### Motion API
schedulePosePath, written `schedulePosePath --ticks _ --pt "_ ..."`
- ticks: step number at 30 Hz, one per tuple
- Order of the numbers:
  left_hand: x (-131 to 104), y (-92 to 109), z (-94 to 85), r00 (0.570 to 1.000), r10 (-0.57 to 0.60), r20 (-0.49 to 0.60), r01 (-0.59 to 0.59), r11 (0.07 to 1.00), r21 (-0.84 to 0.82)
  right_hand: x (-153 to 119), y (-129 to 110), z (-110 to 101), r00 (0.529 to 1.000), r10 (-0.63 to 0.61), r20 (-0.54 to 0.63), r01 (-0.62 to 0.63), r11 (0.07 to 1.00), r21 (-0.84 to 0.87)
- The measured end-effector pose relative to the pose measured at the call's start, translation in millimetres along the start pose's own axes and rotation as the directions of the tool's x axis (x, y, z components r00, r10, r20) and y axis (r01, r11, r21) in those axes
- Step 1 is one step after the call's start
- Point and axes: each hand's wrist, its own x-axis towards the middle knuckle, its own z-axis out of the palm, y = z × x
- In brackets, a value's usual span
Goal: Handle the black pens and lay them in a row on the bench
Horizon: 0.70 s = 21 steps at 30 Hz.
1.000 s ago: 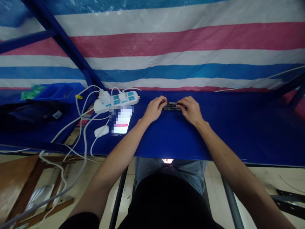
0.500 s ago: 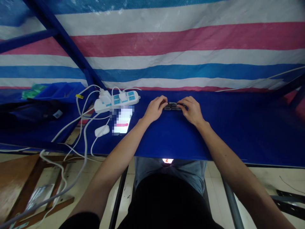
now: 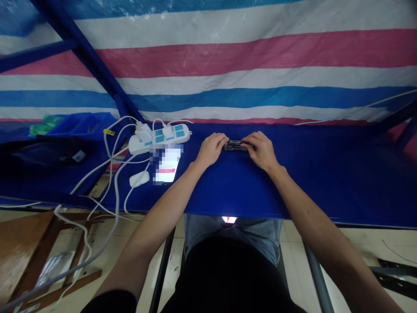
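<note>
Two or more flat dark grey pieces (image 3: pixel 234 145) lie stacked or side by side on the blue tabletop (image 3: pixel 234 187); their exact kind is too small to make out. My left hand (image 3: pixel 212 148) closes its fingertips on their left end. At the right end, my right hand (image 3: pixel 261 150) pinches them between thumb and fingers. Both hands rest low over the table, and the fingers hide the ends of the pieces.
Left of my arm lie a lit phone (image 3: pixel 169 164), a white power strip (image 3: pixel 176 134) with plugged chargers, and a white adapter (image 3: pixel 139 178). White cables (image 3: pixel 116 191) trail off the edge. Blue bins (image 3: pixel 81 124) stand far left. A striped tarp (image 3: pixel 247 56) hangs behind.
My left fingers have shifted very slightly at the left end of the dark pieces. My right hand and everything else look almost the same.
</note>
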Motion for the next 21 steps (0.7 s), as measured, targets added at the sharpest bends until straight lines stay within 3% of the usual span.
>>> schedulePosePath --ticks 5,10,15,21 --pt "-0.6 -1.0 0.9 1.0 -0.002 -0.006 0.002 0.997 -0.083 -0.2 1.2 -0.3 1.0 0.006 -0.024 -0.006 1.0 -0.003" --pt "-0.7 0.1 0.1 0.999 0.037 0.019 -0.036 0.999 -0.016 0.3 1.7 -0.8 1.0 -0.005 0.004 0.005 1.0 0.011" --pt "-1.3 0.3 0.0 1.0 0.008 0.009 -0.007 0.995 -0.1 0.0 1.4 -2.2 1.0 0.005 -0.005 -0.005 1.0 0.0" --pt "-1.1 1.1 -0.9 0.998 0.057 0.029 -0.056 0.998 -0.035 -0.1 1.9 -2.8 1.0 -0.006 0.0 0.006 1.0 0.005"
